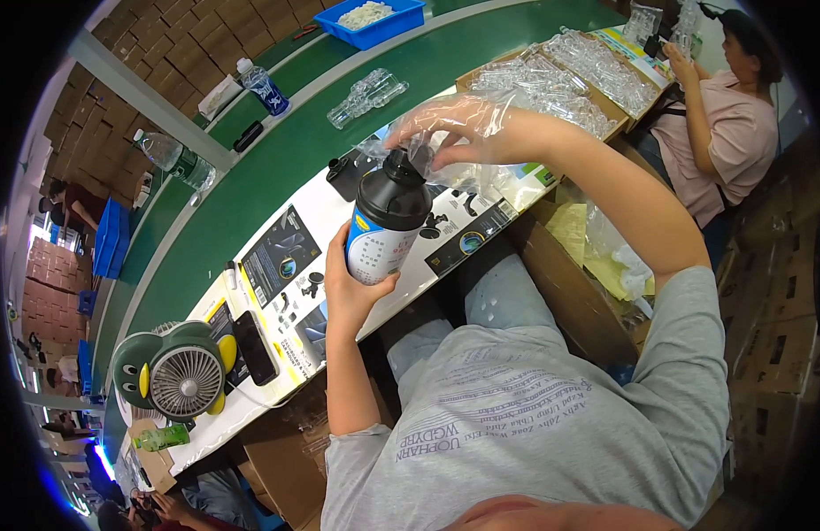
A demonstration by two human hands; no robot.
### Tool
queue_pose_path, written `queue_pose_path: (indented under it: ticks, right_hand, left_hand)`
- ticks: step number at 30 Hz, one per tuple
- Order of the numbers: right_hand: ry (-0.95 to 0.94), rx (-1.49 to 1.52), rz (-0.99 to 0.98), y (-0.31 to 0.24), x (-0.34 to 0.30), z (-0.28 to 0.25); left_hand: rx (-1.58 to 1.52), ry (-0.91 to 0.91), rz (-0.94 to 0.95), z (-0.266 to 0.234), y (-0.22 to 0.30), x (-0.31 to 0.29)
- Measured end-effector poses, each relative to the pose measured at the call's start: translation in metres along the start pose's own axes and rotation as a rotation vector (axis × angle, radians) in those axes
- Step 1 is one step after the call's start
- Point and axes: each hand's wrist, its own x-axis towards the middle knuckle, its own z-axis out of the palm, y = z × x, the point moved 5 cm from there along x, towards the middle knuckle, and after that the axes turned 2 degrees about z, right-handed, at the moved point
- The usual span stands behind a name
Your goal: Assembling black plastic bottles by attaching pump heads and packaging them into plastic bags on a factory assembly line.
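My left hand (350,288) is wrapped round the white-and-blue labelled body of a bottle (381,248) with a black shoulder, tilted above the table. Loose clear plastic, like a thin disposable glove, covers my right hand (481,133). Its thumb and fingers are bent around the black cap (398,166) at the bottle's top; the plastic partly veils the contact. Just left of the bottle, a small black part (342,179) stands on the table. Printed packaging sheets (286,243) lie beneath and around the bottle.
Clear plastic pieces fill open cartons (534,80) at the right, near a seated co-worker (715,115). One clear piece (367,97) lies on the green belt (295,150). A fan (184,376), a phone (253,348) and water bottles (175,159) are to the left.
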Motion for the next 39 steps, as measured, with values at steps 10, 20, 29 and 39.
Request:
queue_pose_path:
  ticks: [10,20,29,39]
  right_hand:
    - [0.043,-0.329,0.399,0.0,0.001,0.008]
    - [-0.017,-0.009,0.016,-0.015,0.0,0.002]
    - [-0.009,-0.314,0.345,-0.003,0.002,0.015]
    - [0.103,-0.066,-0.191,-0.018,0.0,0.0]
  left_hand:
    - [0.257,0.16,0.195,-0.001,0.013,0.0]
    - [0.117,0.073,0.101,-0.008,0.008,0.0]
    - [0.338,0.21,0.247,-0.007,0.015,-0.002]
    - [0.064,0.012,0.042,-0.008,0.002,-0.001]
